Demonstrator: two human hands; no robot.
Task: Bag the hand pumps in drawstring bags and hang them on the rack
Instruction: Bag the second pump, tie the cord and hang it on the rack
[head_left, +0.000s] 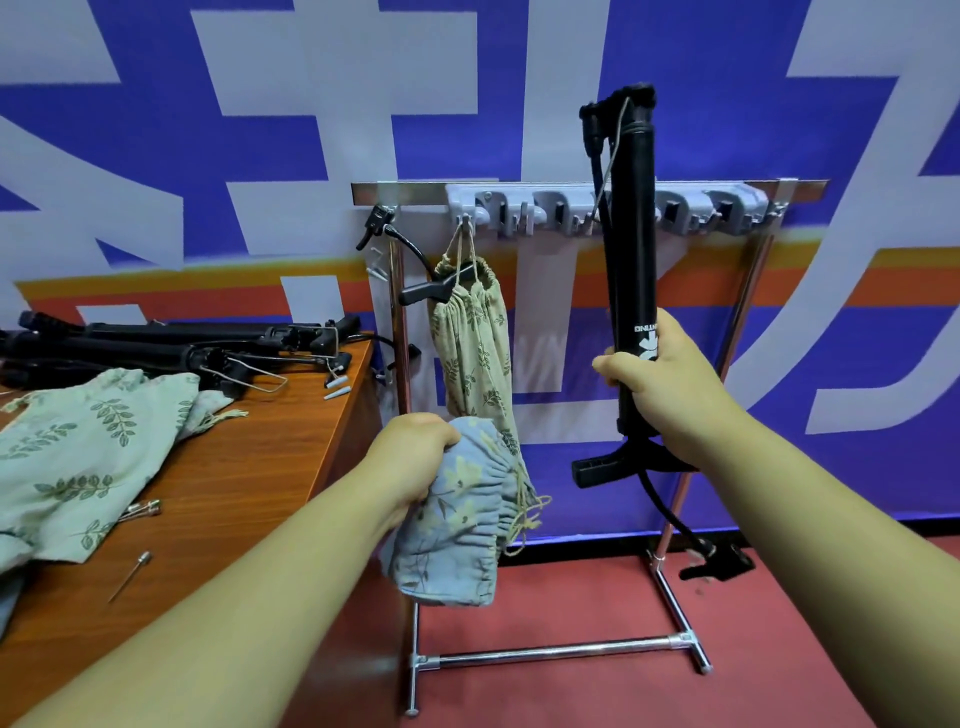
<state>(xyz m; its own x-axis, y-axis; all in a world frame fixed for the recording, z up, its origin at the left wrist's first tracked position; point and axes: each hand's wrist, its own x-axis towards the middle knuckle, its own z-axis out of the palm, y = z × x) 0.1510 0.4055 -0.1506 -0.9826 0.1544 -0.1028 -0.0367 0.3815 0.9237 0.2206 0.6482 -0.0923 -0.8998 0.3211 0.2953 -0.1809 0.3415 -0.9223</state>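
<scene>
My right hand (660, 379) grips a black hand pump (631, 249) by its barrel, held upright and upside down in front of the rack, its handle and hose hanging below my wrist. My left hand (415, 457) clutches a bunched blue floral drawstring bag (452, 535) to the left of the pump. A green leaf-print bag (472, 353) with a pump inside hangs from the leftmost hook of the grey hook bar (519, 205) on the metal rack (561, 649). Several more black pumps (171, 345) lie on the table.
A wooden table (260, 467) stands at left with green leaf-print bags (78, 457), pump needles (132, 571) and small white nozzles (337, 387) on it. The rack's feet rest on a red floor. A blue and white banner wall is behind.
</scene>
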